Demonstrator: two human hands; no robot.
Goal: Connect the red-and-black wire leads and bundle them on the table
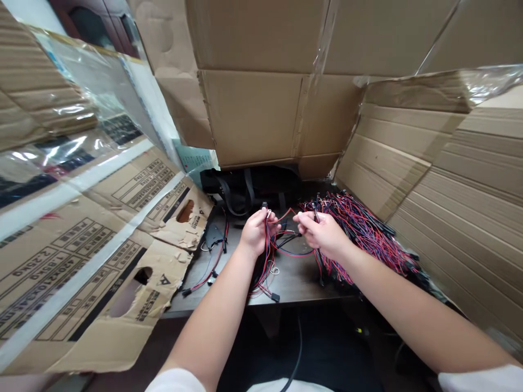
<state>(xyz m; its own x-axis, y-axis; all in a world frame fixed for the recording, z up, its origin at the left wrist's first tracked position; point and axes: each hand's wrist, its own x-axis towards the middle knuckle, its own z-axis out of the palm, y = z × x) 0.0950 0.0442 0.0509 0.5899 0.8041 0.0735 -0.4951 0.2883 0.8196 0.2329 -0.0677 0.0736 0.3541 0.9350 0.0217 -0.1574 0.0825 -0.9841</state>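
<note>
My left hand (258,228) is closed around a bundle of red, blue and black wires (266,253), which hangs down to the table's front edge. A small black connector (265,205) pokes out above its fingers. To the right, my right hand (321,231) is closed in a pinch, with a black wire or cable passing by its fingers. A thin reddish wire (288,211) spans the gap between both hands. What exactly the right fingertips grip is too small to be sure of. Loose wires with a black connector (275,298) lie under the left hand.
A large heap of red and purple wire harnesses (363,239) lies at the right on the dark table (296,286). More loose wires (212,267) lie at the left. A black bag (253,188) sits behind. Cardboard walls (253,114) enclose the back and sides.
</note>
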